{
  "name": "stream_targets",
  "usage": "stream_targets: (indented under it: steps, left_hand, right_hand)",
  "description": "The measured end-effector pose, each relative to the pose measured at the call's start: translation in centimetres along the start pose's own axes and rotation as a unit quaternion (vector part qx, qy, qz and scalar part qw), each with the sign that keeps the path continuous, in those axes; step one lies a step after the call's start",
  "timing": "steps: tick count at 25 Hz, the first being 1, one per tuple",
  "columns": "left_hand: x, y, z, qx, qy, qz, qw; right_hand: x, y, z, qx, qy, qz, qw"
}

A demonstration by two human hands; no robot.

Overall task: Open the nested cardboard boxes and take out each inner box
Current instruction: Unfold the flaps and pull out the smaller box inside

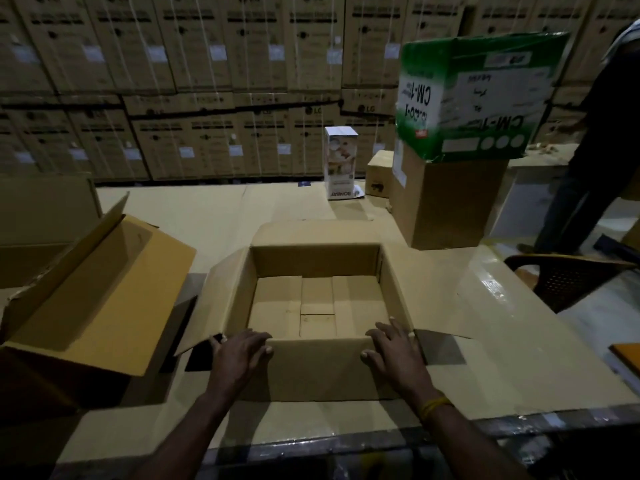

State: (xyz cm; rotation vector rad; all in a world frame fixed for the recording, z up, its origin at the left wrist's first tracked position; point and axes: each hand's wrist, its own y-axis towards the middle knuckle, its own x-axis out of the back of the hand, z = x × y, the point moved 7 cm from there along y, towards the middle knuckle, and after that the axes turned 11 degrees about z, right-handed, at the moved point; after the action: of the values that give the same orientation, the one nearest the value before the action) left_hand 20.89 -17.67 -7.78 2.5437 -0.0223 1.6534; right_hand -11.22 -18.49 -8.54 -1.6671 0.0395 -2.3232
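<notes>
Now each flat, spread hand, left hand (239, 351) and right hand (393, 348), rests on the empty open box (318, 368).

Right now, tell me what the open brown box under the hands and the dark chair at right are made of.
Open brown box: plain matte corrugated cardboard, judging by folded flaps and creases. Dark chair: probably moulded plastic, with a perforated mesh-pattern back; dim light leaves this uncertain.

"LG" shows on the stacked cartons (313, 114) along the back wall, their smaller print too blurred to read. The green-and-white box (474, 98) sits upside down, reading "CM-1" on two faces. The tall white box (340, 163) carries "BOMBAY", also inverted, near its base.
</notes>
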Motion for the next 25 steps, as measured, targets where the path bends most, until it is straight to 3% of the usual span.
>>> stream_targets:
  steps: [4,13,19,25]
  left_hand:
    - [-0.1,-1.8,-0.8,0.008,0.004,-0.035,0.999]
    - [-1.6,-3.7,-0.4,0.013,0.039,0.077,0.996]
    - [-1.0,-7.2,-0.8,-0.009,0.027,0.022,0.999]
    - [4.6,-11.0,-3.0,-0.082,-0.015,-0.021,0.996]
  right_hand:
    - [-0.1,-2.1,-0.4,0.031,0.047,-0.1,0.993]
    - [-2.0,-3.5,1.1,-0.021,0.0,-0.072,0.997]
    - [-1.7,-8.6,2.7,-0.047,0.028,-0.134,0.989]
    - [1.0,-17.3,6.2,-0.073,0.054,-0.256,0.962]
